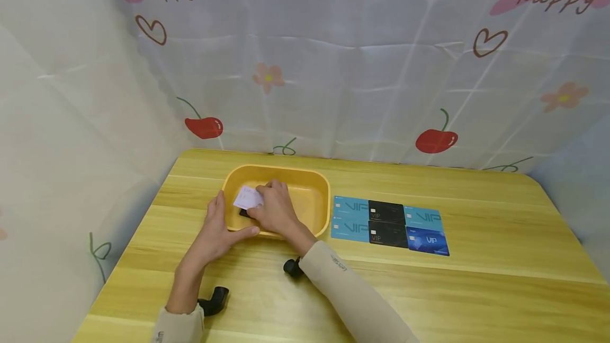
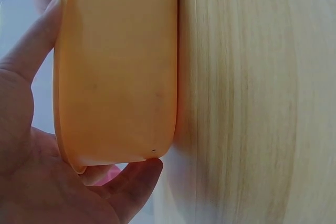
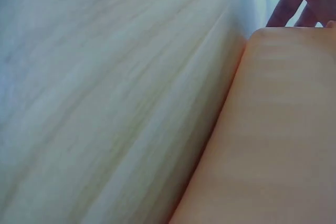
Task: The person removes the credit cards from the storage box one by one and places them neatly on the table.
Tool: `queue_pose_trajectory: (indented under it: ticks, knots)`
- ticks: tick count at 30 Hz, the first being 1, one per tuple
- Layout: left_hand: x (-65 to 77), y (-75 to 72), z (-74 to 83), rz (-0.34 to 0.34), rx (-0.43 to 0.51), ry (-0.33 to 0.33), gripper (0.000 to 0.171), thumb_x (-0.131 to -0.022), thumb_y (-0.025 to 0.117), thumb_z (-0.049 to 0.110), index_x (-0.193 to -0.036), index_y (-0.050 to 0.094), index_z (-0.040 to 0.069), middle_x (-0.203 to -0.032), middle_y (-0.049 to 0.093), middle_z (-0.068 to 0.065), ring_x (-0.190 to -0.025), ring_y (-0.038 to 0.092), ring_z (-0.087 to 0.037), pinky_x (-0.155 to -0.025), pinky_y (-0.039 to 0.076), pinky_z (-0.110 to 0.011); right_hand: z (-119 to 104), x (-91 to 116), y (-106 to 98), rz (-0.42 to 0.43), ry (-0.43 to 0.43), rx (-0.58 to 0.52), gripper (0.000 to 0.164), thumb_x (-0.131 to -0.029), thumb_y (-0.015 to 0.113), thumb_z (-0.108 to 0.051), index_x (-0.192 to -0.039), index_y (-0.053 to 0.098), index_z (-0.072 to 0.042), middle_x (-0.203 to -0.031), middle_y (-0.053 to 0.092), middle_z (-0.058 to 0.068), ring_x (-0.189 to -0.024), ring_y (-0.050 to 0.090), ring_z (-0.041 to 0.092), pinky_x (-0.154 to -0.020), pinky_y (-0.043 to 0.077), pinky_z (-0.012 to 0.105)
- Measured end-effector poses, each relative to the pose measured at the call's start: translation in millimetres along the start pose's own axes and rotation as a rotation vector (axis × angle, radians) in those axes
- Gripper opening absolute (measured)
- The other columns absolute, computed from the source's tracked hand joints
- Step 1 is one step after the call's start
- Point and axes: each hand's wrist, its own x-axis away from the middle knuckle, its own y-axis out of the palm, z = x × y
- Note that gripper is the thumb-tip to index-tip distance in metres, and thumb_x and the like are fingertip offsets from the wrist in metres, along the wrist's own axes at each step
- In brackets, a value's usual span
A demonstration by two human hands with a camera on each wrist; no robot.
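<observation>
In the head view, my left hand (image 1: 212,234) holds the near left corner of a yellow plastic bin (image 1: 312,206). Its thumb lies along the near rim, and the left wrist view shows fingers against the end wall of the bin (image 2: 118,72). Reaching inside the bin, my right hand (image 1: 278,209) pinches a white VIP card (image 1: 247,198) at its right edge, tilted near the left end. Part of a black card (image 1: 245,213) shows beneath it; how many cards lie there is hidden. The right wrist view shows the bin's outer wall (image 3: 278,129), not the right hand's fingers.
Right of the bin, two rows of VIP cards lie edge to edge: teal cards (image 1: 349,229), black cards (image 1: 387,234) and a blue card (image 1: 428,241). The wooden table (image 1: 500,247) meets a printed curtain (image 1: 333,94) behind. Black wrist attachments (image 1: 214,301) show beside the sleeves.
</observation>
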Motion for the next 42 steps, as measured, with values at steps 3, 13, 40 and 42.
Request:
queue_pose_trajectory:
  ticks: [3,13,40,42]
  knots:
    - [-0.2,0.7,-0.3,0.002,0.008,0.001,0.130,-0.079,0.080,0.051,-0.154,-0.010,-0.004,-0.157,0.000,-0.028,-0.143,0.012,-0.046,-0.111,0.021,-0.059,-1.2,2.0,-4.5,0.016,-0.003,-0.018,0.055,-0.081,0.079,-0.027,-0.127,0.065,0.000,-0.112,0.057,0.011,-0.101,0.046,0.023,-0.080,0.040,0.027]
    - [-1.0,2.1,-1.4,0.005,0.018,-0.006,0.131,-0.078,0.081,0.050,-0.153,-0.010,-0.005,-0.157,-0.001,-0.028,-0.144,0.010,-0.045,-0.112,0.020,-0.058,-0.2,16.4,-17.0,0.065,-0.018,-0.069,0.057,-0.080,0.080,-0.026,-0.128,0.065,0.000,-0.111,0.055,0.009,-0.100,0.045,0.022,-0.077,0.040,0.027]
    - [-0.6,2.4,-1.6,0.030,0.010,-0.022,0.132,-0.075,0.083,0.051,-0.155,-0.008,-0.002,-0.158,0.003,-0.024,-0.142,0.016,-0.042,-0.112,0.021,-0.057,24.0,76.2,-53.5,0.059,-0.083,-0.175,0.053,-0.079,0.082,-0.024,-0.125,0.067,-0.001,-0.108,0.054,0.003,-0.098,0.045,0.018,-0.074,0.043,0.030]
    - [-1.0,2.8,-1.7,0.031,0.009,-0.022,0.132,-0.075,0.083,0.050,-0.155,-0.008,-0.002,-0.158,0.003,-0.024,-0.142,0.017,-0.042,-0.112,0.021,-0.057,26.3,80.0,-56.1,0.050,-0.082,-0.170,0.054,-0.079,0.082,-0.024,-0.125,0.066,-0.001,-0.109,0.054,0.003,-0.098,0.045,0.017,-0.075,0.043,0.030]
